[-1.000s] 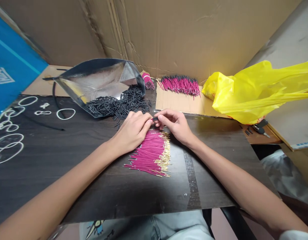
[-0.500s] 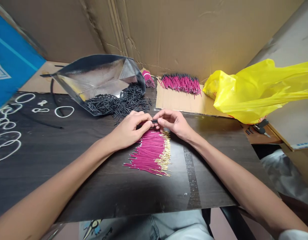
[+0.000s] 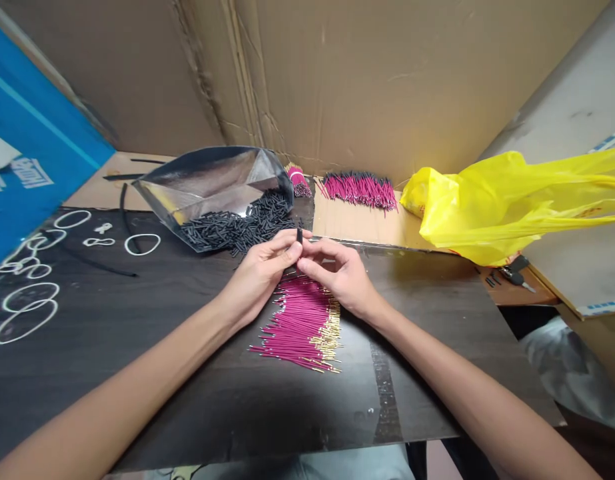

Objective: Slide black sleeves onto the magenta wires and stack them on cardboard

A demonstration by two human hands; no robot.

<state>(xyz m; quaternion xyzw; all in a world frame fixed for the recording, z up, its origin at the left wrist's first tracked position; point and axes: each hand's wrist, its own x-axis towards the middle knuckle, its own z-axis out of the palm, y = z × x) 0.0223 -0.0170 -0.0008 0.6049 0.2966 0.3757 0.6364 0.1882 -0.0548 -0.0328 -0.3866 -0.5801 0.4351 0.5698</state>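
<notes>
My left hand [image 3: 267, 267] is closed, its thumb and fingers pinching a short black tube piece [image 3: 300, 235] that stands upright at the fingertips. My right hand [image 3: 340, 270] meets it from the other side, with thumb and forefinger pressed together at the tube's lower end, which the fingers hide. Just below both hands lies a spread bundle of magenta wires [image 3: 302, 323] with gold tips on the right and silvery ends on the left. Behind my left hand, many short black tubes [image 3: 237, 223] spill from an open silver-lined bag [image 3: 207, 180].
Magenta wires with black ends [image 3: 360, 190] lie on a cardboard sheet [image 3: 362, 223], beside a banded wire bundle [image 3: 298, 179]. A yellow plastic bag [image 3: 467, 207] and keys [image 3: 514, 275] are at right. White rubber bands [image 3: 27, 313] lie at left. Cardboard [image 3: 337, 80] walls the back.
The black tube piece has turned from lying level between my fingertips to standing upright. My hands have rolled a little with it. The whole view has shifted, so things appear lower.
</notes>
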